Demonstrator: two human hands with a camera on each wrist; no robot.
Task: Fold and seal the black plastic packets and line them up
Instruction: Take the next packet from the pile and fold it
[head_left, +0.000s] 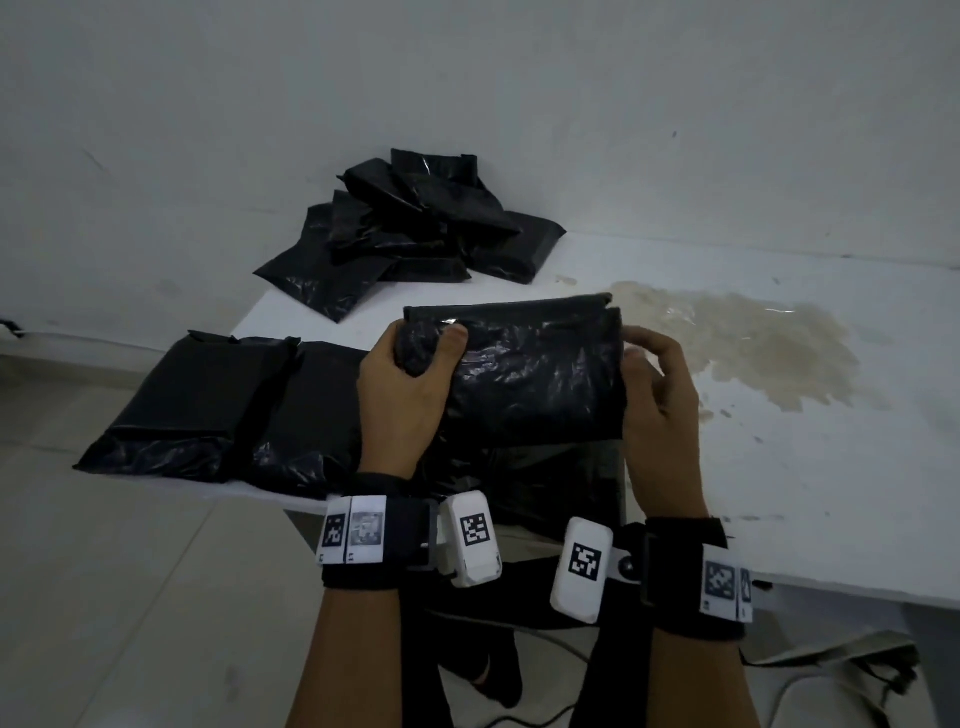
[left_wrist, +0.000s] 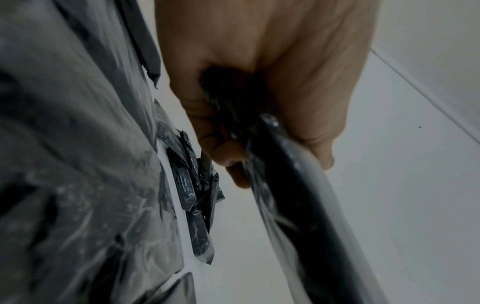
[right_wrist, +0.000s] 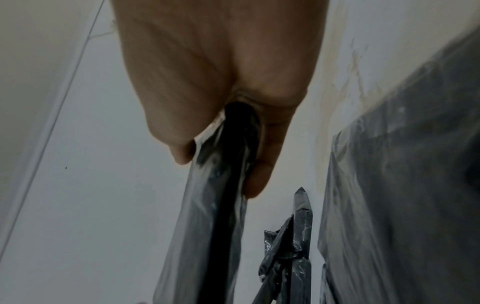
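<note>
A black packet (head_left: 524, 374) is held above the table (head_left: 779, 467), gripped at its ends by left hand (head_left: 400, 384) and right hand (head_left: 657, 400), fingers curled. Finished packets (head_left: 234, 405) lie just left of the grip; unfolded pile (head_left: 410, 228) lies beyond it.

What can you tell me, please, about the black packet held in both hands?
The packet is glossy, crinkled black plastic, roughly rectangular, with its top edge folded over as a flap. It is held above the white table, its wide face toward the camera. The left hand grips its left end, thumb in front; the right hand pinches its right edge.
</note>
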